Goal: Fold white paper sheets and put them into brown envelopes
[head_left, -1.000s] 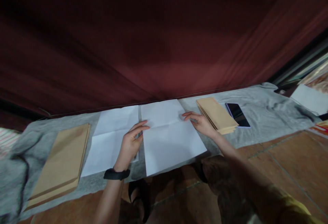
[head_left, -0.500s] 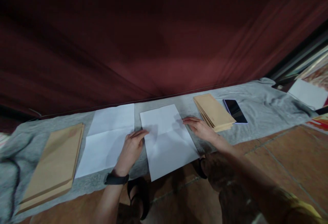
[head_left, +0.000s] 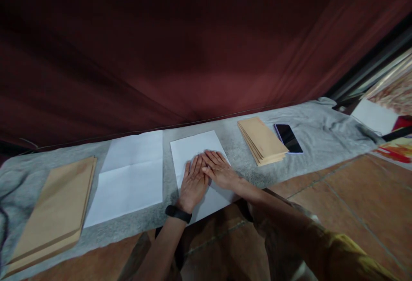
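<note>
A white sheet of paper (head_left: 193, 146) with a fold crease lies on the grey cloth (head_left: 234, 161) in front of me. My left hand (head_left: 193, 184), with a black band on its wrist, lies flat on the middle of the sheet, fingers stretched out. My right hand (head_left: 220, 170) rests flat beside it on the same sheet, fingers extended and touching the left hand's fingers. Neither hand holds anything. A second creased white sheet (head_left: 128, 176) lies to the left, apart from both hands.
A stack of large brown envelopes (head_left: 51, 212) lies at the far left. A stack of smaller tan envelopes (head_left: 261, 140) and a dark phone (head_left: 288, 138) lie to the right. A dark red curtain (head_left: 193, 49) hangs behind the cloth. Tiled floor (head_left: 354, 203) is below.
Both hands have moved from the sheet's left and right edges to its middle and now lie flat side by side on it. The view has shifted slightly.
</note>
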`<state>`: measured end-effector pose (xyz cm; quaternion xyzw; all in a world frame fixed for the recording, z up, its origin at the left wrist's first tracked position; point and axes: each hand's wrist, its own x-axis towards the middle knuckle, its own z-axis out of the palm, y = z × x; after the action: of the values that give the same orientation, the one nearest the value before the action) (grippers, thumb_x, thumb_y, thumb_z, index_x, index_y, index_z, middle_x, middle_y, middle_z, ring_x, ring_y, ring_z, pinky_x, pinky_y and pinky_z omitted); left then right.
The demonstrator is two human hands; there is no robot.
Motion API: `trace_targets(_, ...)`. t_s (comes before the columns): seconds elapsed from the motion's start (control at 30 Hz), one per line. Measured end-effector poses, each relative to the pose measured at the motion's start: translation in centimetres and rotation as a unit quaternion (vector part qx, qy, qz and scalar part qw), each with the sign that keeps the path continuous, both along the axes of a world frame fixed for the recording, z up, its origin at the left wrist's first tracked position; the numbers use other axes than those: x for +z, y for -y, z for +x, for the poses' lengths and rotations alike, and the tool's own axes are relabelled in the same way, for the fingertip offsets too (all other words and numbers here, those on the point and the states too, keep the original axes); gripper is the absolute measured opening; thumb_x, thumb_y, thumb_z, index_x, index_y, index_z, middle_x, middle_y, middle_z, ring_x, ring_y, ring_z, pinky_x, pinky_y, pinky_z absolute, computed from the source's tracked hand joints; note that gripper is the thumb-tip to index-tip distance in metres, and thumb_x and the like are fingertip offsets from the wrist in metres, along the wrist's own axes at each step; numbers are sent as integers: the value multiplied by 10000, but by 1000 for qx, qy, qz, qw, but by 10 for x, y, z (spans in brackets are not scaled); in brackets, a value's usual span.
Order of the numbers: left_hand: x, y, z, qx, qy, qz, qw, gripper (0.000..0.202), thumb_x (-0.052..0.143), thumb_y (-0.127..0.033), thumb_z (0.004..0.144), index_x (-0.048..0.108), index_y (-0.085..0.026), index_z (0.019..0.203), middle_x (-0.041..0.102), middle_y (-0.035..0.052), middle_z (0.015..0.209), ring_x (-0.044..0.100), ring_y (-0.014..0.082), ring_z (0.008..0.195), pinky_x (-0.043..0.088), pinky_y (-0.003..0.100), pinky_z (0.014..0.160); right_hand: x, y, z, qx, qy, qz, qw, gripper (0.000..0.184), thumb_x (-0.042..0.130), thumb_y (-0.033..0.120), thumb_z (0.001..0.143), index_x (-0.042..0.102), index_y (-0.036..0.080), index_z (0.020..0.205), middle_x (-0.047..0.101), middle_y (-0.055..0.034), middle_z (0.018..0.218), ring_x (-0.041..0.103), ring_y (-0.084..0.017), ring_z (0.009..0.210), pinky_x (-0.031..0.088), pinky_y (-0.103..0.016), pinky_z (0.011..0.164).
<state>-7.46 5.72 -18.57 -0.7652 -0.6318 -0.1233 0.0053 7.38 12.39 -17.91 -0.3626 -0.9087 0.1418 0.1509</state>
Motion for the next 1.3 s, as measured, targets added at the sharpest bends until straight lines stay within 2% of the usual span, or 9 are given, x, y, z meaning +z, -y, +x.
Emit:
trace_targets(0.23,3,6,-17,63,24,11,998,633,324,-456,1015,320,-115,1548,340,175,1603,273,310,1506,216,580,1215,-12,-3,19,-35,35,72,996,590,370,466,1046,389,138,1535,292,-145,1624,238,-292,1515,208,-513,1231)
trace_targets(0.4,0,14,-31,92,36,3,995,656,327,-492,1009,320,-117,1547,342,187,1601,268,312,1508,219,573,1213,-13,-5,28,-63,43,76,994,598,376,471,1042,363,153,1548,300,-144,1624,261,-296,1504,228,-520,1215)
trace_targets(0.53,6,21,-39,130,37,0,991,679,402,-495,988,390,-50,1501,345,251,1582,282,349,1497,286,535,1193,-8,-6,37,-92,55,63,992,604,394,475,1033,364,159,1547,300,-143,1626,277,-297,1496,213,-507,1215)
trace_targets(0.67,19,26,-42,185,42,-8,982,649,478,-459,962,450,-42,1458,429,279,1519,438,407,1388,408,563,1092,0,-8,41,-113,71,36,990,612,405,473,1026,388,124,1528,320,-171,1613,292,-315,1482,203,-516,1206)
trace_targets(0.87,38,25,-50,269,165,-26,949,557,540,-320,919,488,-109,1432,640,188,1261,622,313,1150,508,442,993,22,-18,41,-182,82,-37,979,504,469,340,985,475,150,1451,546,-149,1432,509,-298,1270,405,-433,1033)
trace_targets(0.97,45,22,-50,314,194,-64,927,578,556,-298,900,463,-156,1453,665,146,1142,678,268,970,538,397,903,30,-23,40,-223,91,-70,968,429,478,326,975,537,163,1367,641,-136,1262,590,-278,1147,441,-398,957)
trace_targets(1.03,48,19,-49,334,189,-77,920,602,555,-290,892,436,-158,1467,678,130,1088,681,268,952,534,383,868,33,-25,40,-239,91,-90,963,366,492,318,968,582,163,1286,674,-122,1184,627,-260,1086,452,-368,925)
trace_targets(1.13,47,13,-51,350,200,-83,911,617,553,-269,876,423,-170,1471,707,95,1014,692,258,934,525,349,812,34,-29,38,-258,76,-119,956,285,512,309,960,627,173,1183,720,-103,1080,673,-232,970,470,-320,848)
trace_targets(1.3,32,-4,-66,335,300,-57,891,619,587,-241,812,485,-170,1418,705,26,820,685,217,748,524,326,726,28,-36,37,-265,34,-137,954,162,564,257,930,692,193,1007,751,-86,902,700,-224,806,474,-297,695)
